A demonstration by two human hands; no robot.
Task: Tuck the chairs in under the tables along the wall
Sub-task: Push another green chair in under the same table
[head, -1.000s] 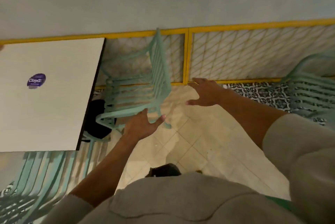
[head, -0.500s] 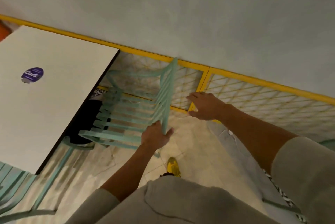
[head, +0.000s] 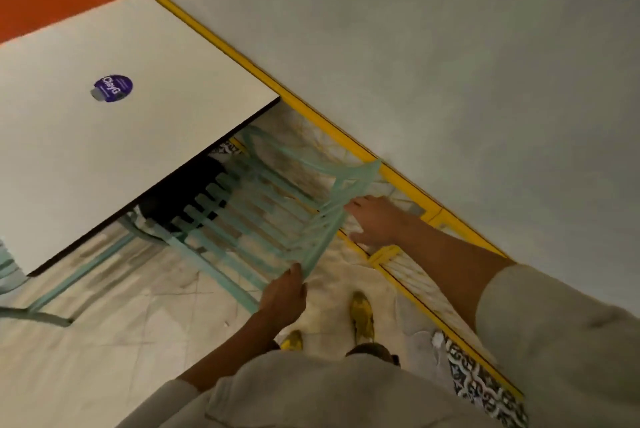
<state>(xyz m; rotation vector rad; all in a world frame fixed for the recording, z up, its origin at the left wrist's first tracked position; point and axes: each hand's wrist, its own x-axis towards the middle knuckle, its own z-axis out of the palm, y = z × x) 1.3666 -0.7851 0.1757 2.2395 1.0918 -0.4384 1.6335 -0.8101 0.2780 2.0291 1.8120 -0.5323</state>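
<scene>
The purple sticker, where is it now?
In the head view, the purple sticker lies on the white table at upper left, apart from the green chair at the table's right edge.

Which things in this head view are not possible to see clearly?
- Front of the mint chair: hidden under the white table.
- Left hand fingers: curled behind the chair's backrest.
- Sticker small print: too small and blurred.
- Second chair: cut by the left edge.

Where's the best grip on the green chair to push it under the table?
The top rail of the green chair's backrest, taken from behind, hands at either end. It's the near, exposed edge, and the seat already points under the white table. The left hand grips one end; the right hand rests near the other.
</scene>
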